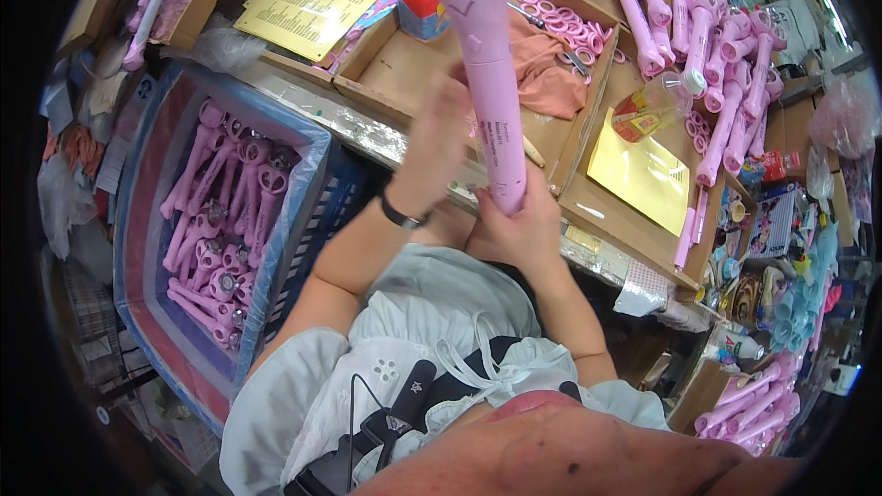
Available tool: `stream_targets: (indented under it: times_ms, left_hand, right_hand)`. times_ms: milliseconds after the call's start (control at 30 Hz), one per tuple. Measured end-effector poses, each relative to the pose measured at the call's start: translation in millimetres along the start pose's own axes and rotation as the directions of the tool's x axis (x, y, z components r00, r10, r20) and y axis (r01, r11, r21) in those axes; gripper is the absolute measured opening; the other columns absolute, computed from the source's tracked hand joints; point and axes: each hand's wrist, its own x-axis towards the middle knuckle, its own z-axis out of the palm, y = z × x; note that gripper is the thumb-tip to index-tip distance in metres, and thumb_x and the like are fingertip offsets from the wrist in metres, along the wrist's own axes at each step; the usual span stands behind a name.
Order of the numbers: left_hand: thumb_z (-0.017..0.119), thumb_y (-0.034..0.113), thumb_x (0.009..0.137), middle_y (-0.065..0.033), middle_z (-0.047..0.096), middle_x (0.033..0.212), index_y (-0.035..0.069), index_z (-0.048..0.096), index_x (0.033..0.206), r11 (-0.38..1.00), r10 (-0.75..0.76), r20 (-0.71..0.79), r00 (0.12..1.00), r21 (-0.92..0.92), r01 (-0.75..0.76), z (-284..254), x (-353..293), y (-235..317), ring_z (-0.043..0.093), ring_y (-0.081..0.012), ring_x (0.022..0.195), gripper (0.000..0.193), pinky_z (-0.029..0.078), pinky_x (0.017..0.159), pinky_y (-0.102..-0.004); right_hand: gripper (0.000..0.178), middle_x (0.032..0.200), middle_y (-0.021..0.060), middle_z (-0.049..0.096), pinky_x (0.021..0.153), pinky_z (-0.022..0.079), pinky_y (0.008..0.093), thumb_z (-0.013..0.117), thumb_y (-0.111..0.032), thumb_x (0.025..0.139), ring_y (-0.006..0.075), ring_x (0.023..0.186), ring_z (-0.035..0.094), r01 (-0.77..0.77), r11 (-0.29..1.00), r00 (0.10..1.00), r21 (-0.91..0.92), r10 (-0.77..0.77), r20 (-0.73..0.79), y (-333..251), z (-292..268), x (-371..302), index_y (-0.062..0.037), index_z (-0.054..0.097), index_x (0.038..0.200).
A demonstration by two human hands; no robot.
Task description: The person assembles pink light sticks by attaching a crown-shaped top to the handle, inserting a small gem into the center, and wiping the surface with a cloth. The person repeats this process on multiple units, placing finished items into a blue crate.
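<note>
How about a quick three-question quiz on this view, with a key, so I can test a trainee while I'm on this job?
1. Multiple choice: which hand grips the lower end of the upraised pink wand? A) left B) right C) neither
2. True or false: the dark wristband is on the right arm.
3. Fill in: the plastic-lined basket at the person's left holds many more pink ____.

Key: 1. B, the right hand. 2. False; it is on the left arm. 3. wands.
</note>
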Motion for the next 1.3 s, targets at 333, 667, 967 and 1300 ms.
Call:
stream_targets:
  times_ms: [333, 667, 967, 1300]
  left_hand:
    - [0.047, 0.06, 0.085, -0.0191, 0.06, 0.104, -0.003, 0.049, 0.115, 0.621, 0.003, 0.607, 0.794, -0.623, 0.475, 3.5, -7.0, -52.2, 0.062, -0.0302, 0.092, 0.069, 0.046, 0.085, -0.0493]
    - [0.023, 0.055, 0.096, -0.0136, 0.064, 0.088, 0.003, 0.056, 0.103, 0.839, -0.325, 0.246, 0.913, -0.371, 0.398, -0.3, -38.8, -29.6, 0.063, -0.0187, 0.082, 0.062, 0.049, 0.076, -0.0307]
    - [0.054, 0.016, 0.09, -0.0166, 0.058, 0.109, 0.006, 0.038, 0.123, 0.835, -0.345, 0.096, 0.934, -0.423, 0.352, -8.3, -26.5, -20.0, 0.061, -0.0196, 0.076, 0.038, 0.05, 0.067, -0.0314]
    - [0.052, 0.03, 0.091, -0.0173, 0.057, 0.113, 0.007, 0.038, 0.127, 0.808, -0.35, 0.199, 0.915, -0.431, 0.403, -20.3, -27.7, -28.3, 0.061, -0.0227, 0.08, 0.045, 0.051, 0.069, -0.0334]
  right_hand:
    - [0.04, 0.084, 0.0043, 0.062, 0.067, 0.049, 0.0271, 0.072, -0.013, 0.077, 0.0132, 0.075, 0.062, -0.297, 0.764, 0.853, 0.572, -0.058, 0.519, 2.2, -0.1, -28.8, -0.0036, 0.051, 0.11]
    - [0.042, 0.083, 0.0091, 0.063, 0.068, 0.049, 0.0311, 0.071, -0.019, 0.075, 0.0174, 0.075, 0.063, -0.249, 0.901, 0.951, 0.354, 0.157, 0.268, 19.7, 3.7, -35.9, 0.0004, 0.052, 0.108]
    - [0.046, 0.088, 0.018, 0.065, 0.069, 0.05, 0.0355, 0.073, -0.022, 0.073, 0.0287, 0.078, 0.066, -0.178, 0.978, 0.972, 0.111, 0.157, 0.174, 54.7, 32.9, -67.9, -0.0007, 0.054, 0.109]
    - [0.038, 0.086, 0.0013, 0.058, 0.069, 0.046, 0.0254, 0.072, -0.009, 0.075, 0.0095, 0.076, 0.055, -0.295, 0.894, 0.918, 0.336, 0.167, 0.361, 66.7, 29.9, -77.5, -0.0026, 0.05, 0.104]
